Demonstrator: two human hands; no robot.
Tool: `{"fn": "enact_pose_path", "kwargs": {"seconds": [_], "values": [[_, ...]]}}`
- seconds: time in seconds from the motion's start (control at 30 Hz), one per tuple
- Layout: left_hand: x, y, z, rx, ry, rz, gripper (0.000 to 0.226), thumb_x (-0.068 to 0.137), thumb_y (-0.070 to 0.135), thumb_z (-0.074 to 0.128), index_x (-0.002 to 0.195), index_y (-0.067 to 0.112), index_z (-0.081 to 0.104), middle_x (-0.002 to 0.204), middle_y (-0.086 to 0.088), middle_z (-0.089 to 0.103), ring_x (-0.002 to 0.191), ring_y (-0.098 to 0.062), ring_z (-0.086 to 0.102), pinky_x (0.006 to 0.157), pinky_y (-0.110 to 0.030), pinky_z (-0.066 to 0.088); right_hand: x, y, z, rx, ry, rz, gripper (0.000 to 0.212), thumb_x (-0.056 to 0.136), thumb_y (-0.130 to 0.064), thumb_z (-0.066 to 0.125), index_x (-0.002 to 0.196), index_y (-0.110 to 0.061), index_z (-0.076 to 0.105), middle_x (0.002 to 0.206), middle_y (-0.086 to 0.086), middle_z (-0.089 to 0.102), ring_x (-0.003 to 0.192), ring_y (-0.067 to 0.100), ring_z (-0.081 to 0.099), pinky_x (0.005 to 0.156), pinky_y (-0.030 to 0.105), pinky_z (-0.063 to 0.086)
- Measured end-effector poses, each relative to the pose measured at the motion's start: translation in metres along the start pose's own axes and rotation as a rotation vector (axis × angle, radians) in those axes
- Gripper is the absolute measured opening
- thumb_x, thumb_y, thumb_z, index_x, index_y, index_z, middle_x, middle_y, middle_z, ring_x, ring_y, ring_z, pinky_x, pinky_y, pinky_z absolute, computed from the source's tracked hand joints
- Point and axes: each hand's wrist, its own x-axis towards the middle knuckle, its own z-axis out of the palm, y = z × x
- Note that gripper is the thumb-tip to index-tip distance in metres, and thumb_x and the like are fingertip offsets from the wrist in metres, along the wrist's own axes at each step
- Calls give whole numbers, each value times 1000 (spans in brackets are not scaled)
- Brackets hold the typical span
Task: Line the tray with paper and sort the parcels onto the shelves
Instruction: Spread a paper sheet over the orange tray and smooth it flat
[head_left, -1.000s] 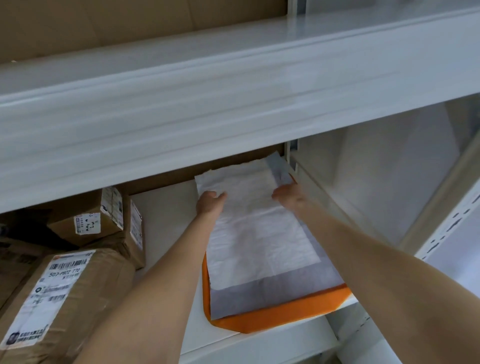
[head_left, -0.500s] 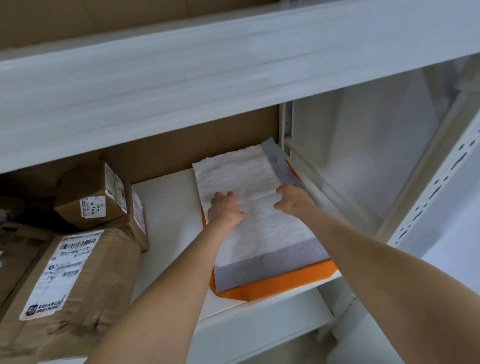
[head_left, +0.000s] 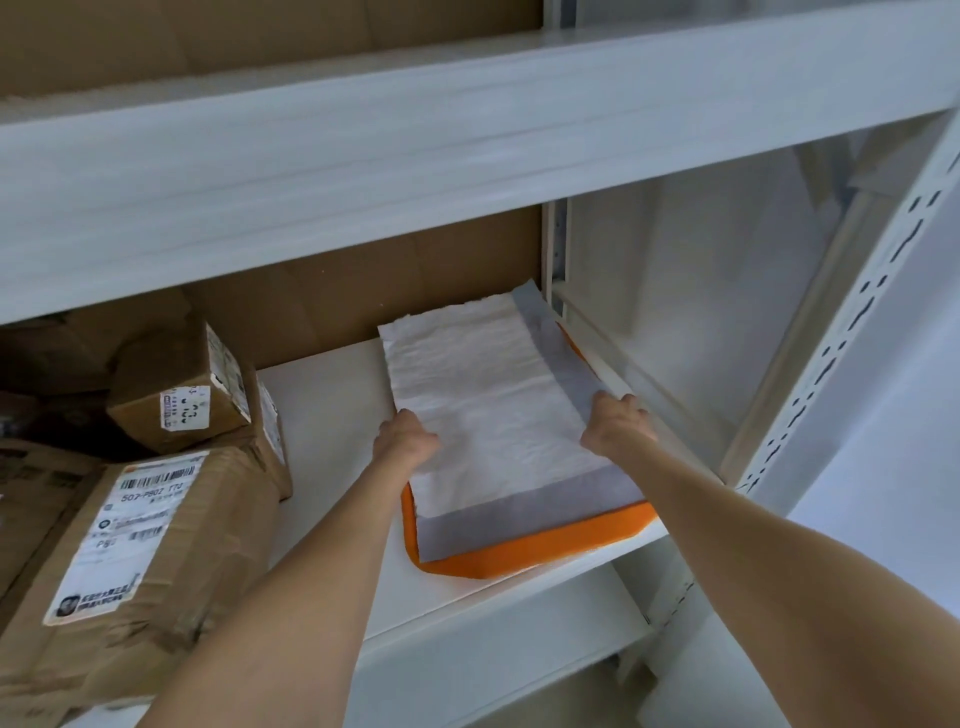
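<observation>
Orange tray (head_left: 530, 558), rounded corners, sits at the right end of the white shelf (head_left: 322, 410); crinkled white paper (head_left: 483, 395) with a smooth grey border covers it, far edge curling up against the brown backing; left hand (head_left: 405, 441) presses fingers-down on the paper's left edge; right hand (head_left: 618, 423) pinches the right edge; taped cardboard parcels (head_left: 171, 395) with printed labels are stacked left, apart from the tray.

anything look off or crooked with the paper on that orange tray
Yes. The paper overshoots the far end of the orange tray and curls up against the cardboard backing, while the tray's near rim stays bare. The big parcel at left is heavily creased.
</observation>
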Motion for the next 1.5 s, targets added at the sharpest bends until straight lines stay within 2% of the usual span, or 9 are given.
{"fn": "enact_pose_path", "kwargs": {"seconds": [0.4, 0.7, 0.87, 1.0, 1.1, 1.17, 1.23, 1.33, 1.5], "values": [[-35, -6, 20, 334, 70, 140, 50, 88, 29, 59, 135, 19, 46, 135, -11, 43, 126, -29, 37, 97, -37, 42, -8, 21, 0, -193, 202, -77, 41, 93, -11, 49, 132, -19, 48, 128, 10, 55, 120, 30, 50, 88, 38, 45], [-70, 24, 34, 85, -395, 416, 93, 66, 59, 76, 144, 34, 33, 152, 6, 29, 137, -19, 32, 106, -34, 31, -7, 23, -17, 533, 135, 120, 27, 93, -8, 49, 116, -1, 61, 116, 20, 63, 107, 35, 61, 88, 39, 52], [-84, 33, 37, 239, -342, 429, 94, 70, 54, 74, 147, 31, 27, 149, 0, 35, 132, -25, 40, 103, -40, 41, -4, 30, -22, 770, 54, 173, 27, 94, -11, 55, 118, 0, 60, 117, 18, 63, 106, 33, 63, 83, 34, 53], [-89, 34, 28, 461, -52, 580, 14, 89, 29, 57, 94, 16, 60, 100, -6, 62, 91, -24, 59, 65, -29, 43, -13, 31, -20, 373, 56, 64, 29, 94, -9, 50, 121, -1, 57, 116, 17, 59, 109, 35, 59, 88, 37, 53], [-96, 35, 24, 570, -97, 575, 14, 90, 25, 54, 93, 16, 64, 94, -7, 63, 82, -23, 58, 62, -28, 40, -34, 25, -19, -51, 120, -124, 36, 93, -29, 59, 126, -14, 56, 136, 14, 44, 125, 35, 42, 92, 43, 47], [-102, 38, 25, 624, -154, 543, 16, 88, 24, 56, 98, 17, 67, 90, -5, 61, 79, -23, 58, 62, -28, 43, -46, 20, -24, -96, 128, -315, 40, 88, -49, 63, 119, -24, 59, 129, 7, 50, 119, 30, 45, 88, 40, 46], [-106, 40, 26, 656, -182, 526, 18, 84, 20, 59, 100, 20, 67, 87, -3, 59, 77, -21, 56, 60, -27, 41, -58, 13, -30, 2, -88, -474, 48, 82, -58, 66, 119, -29, 56, 120, -2, 53, 108, 21, 49, 82, 31, 44], [-107, 39, 30, 619, -217, 502, 27, 86, 19, 61, 112, 22, 66, 96, -1, 63, 83, -19, 58, 63, -27, 43, -76, 5, -32, -72, -443, -556, 64, 76, -58, 71, 128, -25, 54, 121, -9, 48, 110, 16, 46, 82, 26, 40], [-106, 28, 27, 593, -260, 457, 28, 88, 17, 59, 116, 19, 64, 107, -3, 64, 87, -17, 58, 67, -26, 46, -82, 11, -25, -194, -532, -616, 41, 90, -32, 66, 127, -14, 61, 131, 5, 56, 119, 25, 51, 98, 34, 42]]}}
